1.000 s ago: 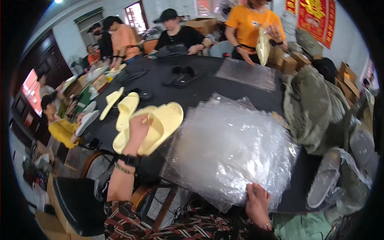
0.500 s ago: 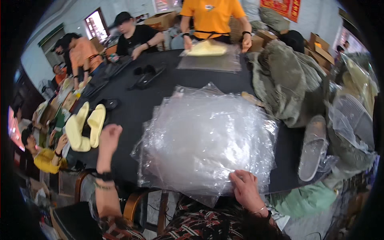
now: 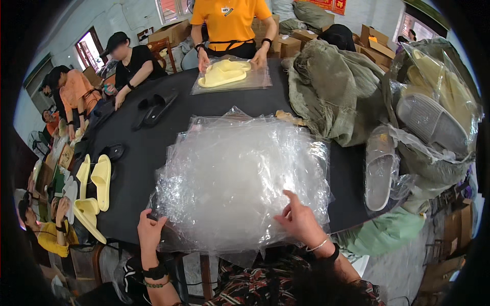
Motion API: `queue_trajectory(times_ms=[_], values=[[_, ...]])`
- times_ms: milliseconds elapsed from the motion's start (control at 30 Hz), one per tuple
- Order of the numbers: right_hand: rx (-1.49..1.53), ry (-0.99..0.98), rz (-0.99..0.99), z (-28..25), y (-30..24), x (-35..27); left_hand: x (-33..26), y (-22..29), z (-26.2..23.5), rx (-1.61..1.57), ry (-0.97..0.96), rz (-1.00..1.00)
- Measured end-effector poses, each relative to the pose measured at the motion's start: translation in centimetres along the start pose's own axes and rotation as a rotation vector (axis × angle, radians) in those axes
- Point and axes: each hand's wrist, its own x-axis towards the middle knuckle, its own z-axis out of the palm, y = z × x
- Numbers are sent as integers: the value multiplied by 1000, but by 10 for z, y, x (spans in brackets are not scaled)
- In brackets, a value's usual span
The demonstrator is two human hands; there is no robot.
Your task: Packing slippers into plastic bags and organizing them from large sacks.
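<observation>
A wide stack of clear plastic bags (image 3: 229, 178) lies on the dark table in front of me. My left hand (image 3: 149, 232) is at the near left corner of the stack, thumb and forefinger apart with nothing between them. Over the right part of the bags is my right hand (image 3: 302, 222), its forefinger stretched out and its thumb spread, holding nothing. To the left of the stack lie several pale yellow slide slippers (image 3: 101, 183), one of them tilted against the table's near left edge. A black slipper (image 3: 113, 151) sits just behind them.
Across the table a person in an orange shirt holds a clear bag with yellow slippers (image 3: 224, 73). Black slippers (image 3: 155, 109) lie far left. On the right are a grey-green sack (image 3: 339, 92), a grey slipper (image 3: 380, 168) and bagged slippers (image 3: 434, 120). Other people work at left.
My left hand has moved from the yellow slippers to the stack's near left corner; those slippers lie differently now. My right hand has shifted, its forefinger now extended. The view has turned slightly.
</observation>
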Motion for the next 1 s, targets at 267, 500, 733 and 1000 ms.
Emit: queue_trajectory(times_ms=[267, 500, 733, 1000], values=[[314, -426, -50, 19, -29, -39, 36, 0, -11, -539, 68, 170], [101, -213, -47, 22, -16, -39, 92, 7, -1, -318, -110, 302], [-202, 236, -418, 2, -24, -4, 37, 84, -6, 472, 264, 488], [101, 151, -32, 28, -11, 44, -110, 146, 63, 161, -292, 864]])
